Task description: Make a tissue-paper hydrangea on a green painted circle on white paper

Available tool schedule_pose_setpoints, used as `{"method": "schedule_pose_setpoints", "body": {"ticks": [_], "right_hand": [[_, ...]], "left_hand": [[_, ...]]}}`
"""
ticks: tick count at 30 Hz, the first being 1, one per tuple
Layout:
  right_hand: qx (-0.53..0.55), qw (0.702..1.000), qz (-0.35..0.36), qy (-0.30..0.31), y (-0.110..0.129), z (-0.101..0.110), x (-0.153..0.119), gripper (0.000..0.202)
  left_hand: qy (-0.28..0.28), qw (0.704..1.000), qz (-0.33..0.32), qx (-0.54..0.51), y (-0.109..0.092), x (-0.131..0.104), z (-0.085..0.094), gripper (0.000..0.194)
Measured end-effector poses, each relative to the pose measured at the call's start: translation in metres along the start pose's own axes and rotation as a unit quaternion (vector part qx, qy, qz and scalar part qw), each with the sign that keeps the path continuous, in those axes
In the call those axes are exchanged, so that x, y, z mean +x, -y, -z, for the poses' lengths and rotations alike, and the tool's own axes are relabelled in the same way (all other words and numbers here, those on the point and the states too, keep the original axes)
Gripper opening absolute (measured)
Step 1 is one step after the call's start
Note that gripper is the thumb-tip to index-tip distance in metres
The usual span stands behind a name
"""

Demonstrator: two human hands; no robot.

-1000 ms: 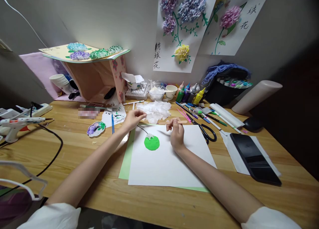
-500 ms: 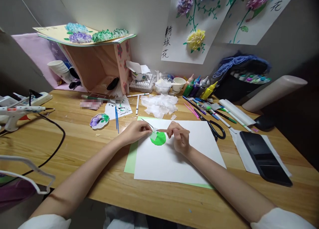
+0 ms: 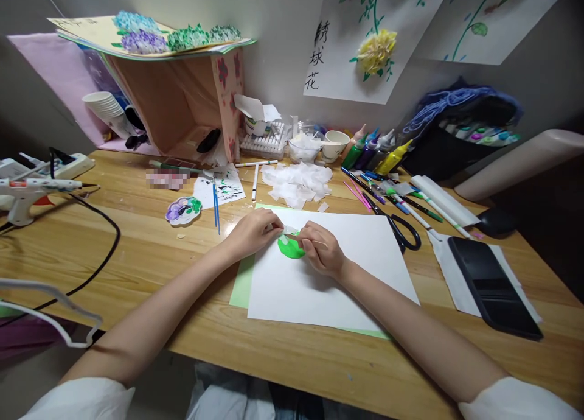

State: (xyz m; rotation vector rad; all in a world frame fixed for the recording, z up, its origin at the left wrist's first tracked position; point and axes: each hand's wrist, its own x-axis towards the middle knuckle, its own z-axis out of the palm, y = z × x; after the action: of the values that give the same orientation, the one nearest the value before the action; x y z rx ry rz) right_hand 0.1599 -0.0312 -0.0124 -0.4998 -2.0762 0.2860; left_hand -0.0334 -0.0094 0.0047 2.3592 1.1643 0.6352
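Observation:
A bright green round piece [image 3: 291,248] lies on the white paper sheet [image 3: 314,304], which rests over a light green sheet [image 3: 241,289]. My right hand [image 3: 323,249] is closed round a thin wooden stick [image 3: 320,244], its tip at the top of the green piece. My left hand [image 3: 256,230] pinches at the piece's upper left edge, beside a small bit of whitish tissue [image 3: 288,231]; the fingertips are close to the stick's tip, and what they hold is too small to make out.
Behind the sheet lie torn white tissue pieces [image 3: 298,182]. Black scissors [image 3: 404,230], pens and a phone [image 3: 493,286] are on the right. Blue brushes [image 3: 216,207], a paint palette [image 3: 183,211] and a glue gun [image 3: 36,192] with its cable are left.
My right hand has moved left, bringing the stick over the green piece and covering its right part. The whole view has shifted slightly.

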Motion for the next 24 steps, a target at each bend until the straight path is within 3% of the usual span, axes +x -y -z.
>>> {"method": "schedule_pose_setpoints", "body": {"ticks": [7, 15, 24], "right_hand": [[-0.007, 0.999, -0.05, 0.009, 0.0002, -0.0001, -0.0006, 0.02], [0.05, 0.976, -0.206, -0.05, -0.0006, -0.0039, -0.0004, 0.035], [0.036, 0.984, -0.161, -0.06, 0.0, -0.0022, -0.003, 0.032]], "left_hand": [[0.002, 1.0, 0.025, -0.018, -0.0027, -0.0016, -0.0034, 0.012], [-0.008, 0.992, 0.075, -0.099, -0.001, -0.0041, -0.0083, 0.016], [-0.017, 0.987, 0.103, -0.119, -0.0026, -0.0045, -0.0099, 0.016]]}}
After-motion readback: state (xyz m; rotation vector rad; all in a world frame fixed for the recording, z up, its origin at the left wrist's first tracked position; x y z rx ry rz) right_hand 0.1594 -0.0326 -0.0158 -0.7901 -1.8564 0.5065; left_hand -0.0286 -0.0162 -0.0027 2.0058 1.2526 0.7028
